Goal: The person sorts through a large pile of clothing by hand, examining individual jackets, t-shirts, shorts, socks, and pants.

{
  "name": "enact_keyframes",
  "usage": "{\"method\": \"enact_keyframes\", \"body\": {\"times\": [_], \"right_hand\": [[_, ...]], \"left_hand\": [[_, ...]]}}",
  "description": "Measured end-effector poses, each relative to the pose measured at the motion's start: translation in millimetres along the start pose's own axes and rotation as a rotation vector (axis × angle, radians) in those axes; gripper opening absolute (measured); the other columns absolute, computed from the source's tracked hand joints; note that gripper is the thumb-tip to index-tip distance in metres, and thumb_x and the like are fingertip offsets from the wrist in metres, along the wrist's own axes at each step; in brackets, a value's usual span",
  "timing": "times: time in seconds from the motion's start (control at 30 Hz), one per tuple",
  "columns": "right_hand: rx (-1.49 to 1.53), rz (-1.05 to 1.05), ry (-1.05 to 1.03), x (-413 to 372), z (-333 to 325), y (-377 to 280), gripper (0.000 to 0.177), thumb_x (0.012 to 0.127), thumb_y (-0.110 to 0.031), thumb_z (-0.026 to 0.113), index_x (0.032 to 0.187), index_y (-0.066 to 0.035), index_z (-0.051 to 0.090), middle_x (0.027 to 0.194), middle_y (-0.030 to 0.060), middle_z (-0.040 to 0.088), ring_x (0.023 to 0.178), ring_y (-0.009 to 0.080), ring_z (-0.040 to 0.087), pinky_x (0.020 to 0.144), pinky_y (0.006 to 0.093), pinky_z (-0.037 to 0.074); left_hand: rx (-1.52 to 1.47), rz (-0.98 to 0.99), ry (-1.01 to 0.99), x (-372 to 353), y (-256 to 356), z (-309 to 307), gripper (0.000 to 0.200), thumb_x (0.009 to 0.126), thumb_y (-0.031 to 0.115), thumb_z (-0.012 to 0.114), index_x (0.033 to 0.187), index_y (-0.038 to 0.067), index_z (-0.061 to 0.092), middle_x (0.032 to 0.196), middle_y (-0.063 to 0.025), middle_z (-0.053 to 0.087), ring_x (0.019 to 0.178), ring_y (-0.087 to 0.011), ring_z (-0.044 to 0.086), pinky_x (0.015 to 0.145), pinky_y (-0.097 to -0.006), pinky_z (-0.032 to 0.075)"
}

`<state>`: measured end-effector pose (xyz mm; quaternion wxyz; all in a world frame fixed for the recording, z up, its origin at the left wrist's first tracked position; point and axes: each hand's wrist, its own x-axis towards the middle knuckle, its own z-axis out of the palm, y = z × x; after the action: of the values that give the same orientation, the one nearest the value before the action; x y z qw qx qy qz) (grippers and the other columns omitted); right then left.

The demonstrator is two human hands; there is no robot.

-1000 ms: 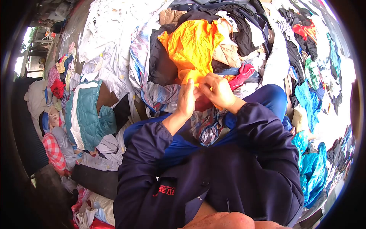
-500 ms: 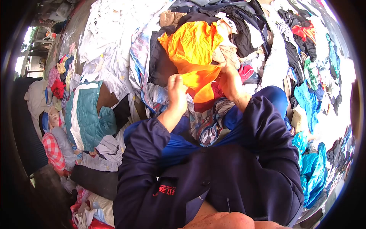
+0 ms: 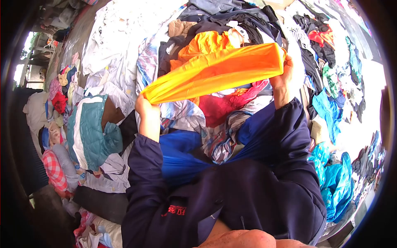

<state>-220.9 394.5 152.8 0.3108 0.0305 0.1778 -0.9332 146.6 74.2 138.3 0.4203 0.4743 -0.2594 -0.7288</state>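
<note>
An orange garment is stretched taut between my two hands, sloping up to the right above my lap. My left hand is closed on its lower left end. Its upper right end is gripped by my right hand, partly behind the cloth. Beyond the stretched part, more orange cloth lies on dark clothes. A red cloth rests below it, near my knees, on a striped sheet.
White clothes are heaped at the back left. On the left lies a teal padded jacket with a white stripe. Mixed clothes, among them a blue garment and shiny turquoise cloth, spread along the right. Dark clothes are piled ahead.
My hands have moved apart, left hand outward to the left, right hand up and right. The orange garment between them has been lifted and pulled into a wide band.
</note>
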Motion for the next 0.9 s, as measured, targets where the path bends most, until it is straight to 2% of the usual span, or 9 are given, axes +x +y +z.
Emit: {"method": "enact_keyframes", "body": {"times": [0.1,0.17,0.23,0.3,0.37,0.5,0.63,0.77,0.9], "right_hand": [[-0.104,0.087,0.053,-4.3,6.2,15.0,0.034,0.096,-0.023,0.048,0.116,-0.001,0.063,0.116,0.0152,0.07,0.105,0.0264,0.068,0.097,0.0402,0.053],[-0.236,0.17,0.049,-23.3,31.4,43.6,0.03,0.096,-0.021,0.051,0.116,-0.001,0.062,0.114,0.0136,0.069,0.101,0.0244,0.068,0.094,0.0384,0.054],[-0.379,0.167,0.05,-35.8,41.7,72.6,0.023,0.096,-0.018,0.055,0.111,-0.002,0.061,0.105,0.0102,0.067,0.092,0.0215,0.066,0.086,0.0376,0.054],[-0.416,0.276,0.016,-39.4,21.7,103.3,0.017,0.095,-0.016,0.057,0.107,-0.004,0.061,0.096,0.008,0.065,0.085,0.0187,0.062,0.081,0.037,0.053],[-0.551,0.325,-0.116,-61.1,23.8,123.8,0.017,0.094,-0.014,0.058,0.106,-0.002,0.06,0.097,0.0095,0.063,0.088,0.0222,0.062,0.082,0.037,0.052],[-1.533,-0.551,-0.98,-121.7,24.3,151.3,0.02,0.094,-0.009,0.056,0.11,0.002,0.057,0.105,0.0146,0.057,0.102,0.0332,0.058,0.09,0.038,0.049],[-0.729,0.437,-0.799,-228.3,100.4,173.3,0.016,0.102,-0.013,0.05,0.109,0.0,0.056,0.108,0.0081,0.054,0.104,0.0218,0.055,0.094,0.0331,0.044],[-0.23,1.115,-1.335,-285.4,174.9,153.1,0.012,0.105,-0.014,0.049,0.102,-0.002,0.052,0.099,0.0022,0.05,0.095,0.0112,0.046,0.085,0.0276,0.039],[-0.614,0.881,-1.275,-262.1,153.7,165.0,0.008,0.1,-0.009,0.053,0.101,-0.001,0.055,0.092,0.0037,0.054,0.089,0.013,0.052,0.079,0.0298,0.045]], "left_hand": [[0.052,-0.11,-0.075,2.7,-48.5,-14.6,0.029,0.099,0.016,0.046,0.113,-0.002,0.063,0.109,-0.018,0.07,0.094,-0.0324,0.071,0.086,-0.0474,0.059],[0.502,-0.208,0.135,-40.5,-68.6,12.6,0.021,0.096,0.011,0.054,0.112,0.0,0.063,0.102,-0.0144,0.07,0.084,-0.0253,0.069,0.078,-0.0419,0.059],[0.628,0.161,-0.427,-45.2,-96.1,7.4,0.021,0.094,0.007,0.059,0.113,0.003,0.062,0.101,-0.0116,0.069,0.083,-0.0177,0.066,0.076,-0.0361,0.056],[0.673,0.121,-0.414,-60.0,-116.6,16.4,0.021,0.094,0.004,0.057,0.114,0.005,0.064,0.108,-0.0102,0.069,0.099,-0.0176,0.068,0.087,-0.0315,0.054],[0.327,-0.289,-0.668,-94.5,-102.3,48.6,0.026,0.098,0.008,0.057,0.123,0.004,0.061,0.117,-0.0093,0.068,0.106,-0.018,0.067,0.094,-0.0334,0.053],[0.166,-0.165,-0.691,-84.7,-134.6,60.0,0.02,0.094,0.012,0.062,0.112,0.005,0.067,0.119,-0.0031,0.066,0.105,-0.0146,0.066,0.095,-0.0284,0.051],[0.071,-0.176,-0.585,-61.5,-85.1,42.9,0.022,0.094,0.014,0.062,0.114,0.006,0.066,0.122,-0.0043,0.064,0.108,-0.0163,0.063,0.097,-0.0302,0.05],[0.031,-0.136,-0.535,-48.1,-27.1,13.2,0.024,0.095,0.017,0.062,0.116,0.007,0.064,0.125,-0.0055,0.061,0.111,-0.0179,0.061,0.098,-0.0321,0.048],[0.013,-0.113,-0.509,-43.9,1.5,-1.8,0.027,0.095,0.02,0.062,0.118,0.008,0.063,0.128,-0.0067,0.059,0.114,-0.0195,0.059,0.1,-0.0339,0.047]]}}
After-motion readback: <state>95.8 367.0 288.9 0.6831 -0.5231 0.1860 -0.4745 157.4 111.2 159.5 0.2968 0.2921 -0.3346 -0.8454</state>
